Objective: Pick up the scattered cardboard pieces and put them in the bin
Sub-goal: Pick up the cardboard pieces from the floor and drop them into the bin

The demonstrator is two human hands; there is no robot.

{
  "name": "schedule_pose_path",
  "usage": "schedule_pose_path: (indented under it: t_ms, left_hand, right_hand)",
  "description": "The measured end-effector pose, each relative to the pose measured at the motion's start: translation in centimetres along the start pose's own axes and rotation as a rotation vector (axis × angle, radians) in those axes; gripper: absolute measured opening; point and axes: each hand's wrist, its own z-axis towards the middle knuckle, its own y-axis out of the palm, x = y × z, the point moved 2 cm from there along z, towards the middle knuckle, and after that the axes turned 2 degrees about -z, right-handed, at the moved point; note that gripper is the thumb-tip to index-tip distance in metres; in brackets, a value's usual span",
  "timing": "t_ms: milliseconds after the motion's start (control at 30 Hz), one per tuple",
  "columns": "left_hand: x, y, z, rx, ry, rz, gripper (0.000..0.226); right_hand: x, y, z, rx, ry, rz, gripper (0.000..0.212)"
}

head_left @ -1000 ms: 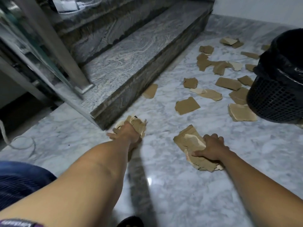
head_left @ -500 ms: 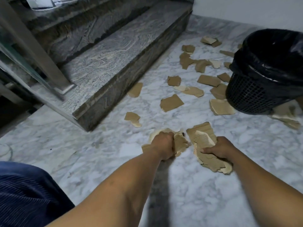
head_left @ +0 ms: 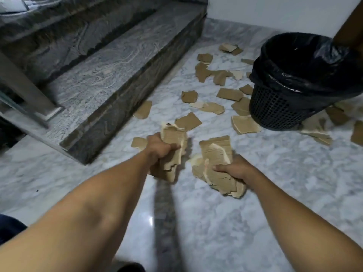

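Observation:
My left hand [head_left: 160, 148] grips a bunch of torn brown cardboard pieces [head_left: 173, 137], lifted just above the marble floor. My right hand [head_left: 234, 168] grips a second, larger stack of cardboard pieces [head_left: 215, 152] low over the floor. The two bundles are close together, side by side. Several more brown pieces lie scattered on the floor ahead, among them one [head_left: 188, 121] just beyond my left hand and one [head_left: 244, 124] at the foot of the bin. The black mesh bin [head_left: 279, 107] with a black liner stands at the right, far side of my right hand.
A grey granite step [head_left: 110, 79] runs along the left, with a metal post [head_left: 25, 89] on it. More cardboard scraps [head_left: 318, 128] lie right of the bin. A white wall [head_left: 275, 10] closes the far side. A dark brown panel [head_left: 351, 22] stands behind the bin.
My left hand has lifted its cardboard from beside the step and carried it right, close to my right hand's stack. My right hand has raised its stack off the floor. The view shifted right.

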Motion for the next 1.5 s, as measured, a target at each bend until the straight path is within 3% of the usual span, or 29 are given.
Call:
schedule_pose_path:
  t_ms: [100, 167, 300, 533, 667, 833, 900, 1000, 1100, 1200, 1333, 1400, 1500]
  left_hand:
    - [-2.5, -3.7, 2.2, 0.131, -0.101, 0.026, 0.061]
    - [-4.0, -5.2, 3.0, 0.168, -0.155, 0.061, 0.068]
    - [-6.1, -6.1, 4.5, 0.182, -0.234, 0.137, 0.085]
    - [-6.0, -4.2, 5.1, 0.186, -0.219, 0.248, 0.081]
    - [-5.2, -3.7, 5.0, 0.215, -0.243, 0.276, 0.079]
    - [-3.6, 0.7, 2.6, 0.162, -0.217, 0.196, 0.051]
    - [-1.1, 3.5, 1.8, 0.148, -0.119, 0.164, 0.044]
    - [6.2, 7.3, 1.3, 0.214, 0.040, -0.118, 0.036]
    - [16.3, 10.4, 0.0, 0.273, 0.259, -0.356, 0.034]
    - [26.8, 13.1, -2.7, 0.305, 0.475, -0.506, 0.027]
    - [36.9, 17.4, -6.3, 0.271, 0.655, -0.410, 0.031]
    - [39.7, 20.5, -6.9, 0.174, 0.644, -0.263, 0.043]
    - [41.6, 24.0, -7.3, 0.026, 0.504, -0.014, 0.054]
  right_hand:
    - [-2.2, 3.7, 1.4, -0.027, -0.071, -0.390, 0.098]
    - [-2.8, 5.7, 1.6, -0.042, -0.072, -0.576, 0.101]
    - [-2.8, 7.0, 2.2, -0.017, -0.052, -0.706, 0.104]
    - [-3.0, 7.1, 3.0, -0.056, -0.061, -0.676, 0.093]
    - [-2.7, 7.1, 3.3, -0.081, -0.073, -0.519, 0.101]
    - [-1.7, 4.8, 2.9, -0.105, -0.067, -0.266, 0.074]
    - [-2.2, 2.0, 2.8, -0.008, -0.106, -0.054, 0.063]
    - [-5.8, -4.5, 2.7, 0.240, -0.199, 0.225, 0.046]
    - [-11.0, -12.6, 0.8, 0.537, -0.353, 0.421, 0.053]
    - [-15.1, -20.2, -2.7, 0.727, -0.505, 0.533, 0.054]
    - [-16.8, -29.2, -6.4, 0.957, -0.584, 0.633, 0.062]
    - [-16.4, -32.5, -6.2, 0.965, -0.535, 0.628, 0.064]
    - [-14.6, -35.7, -4.5, 0.617, -0.387, 0.522, 0.069]
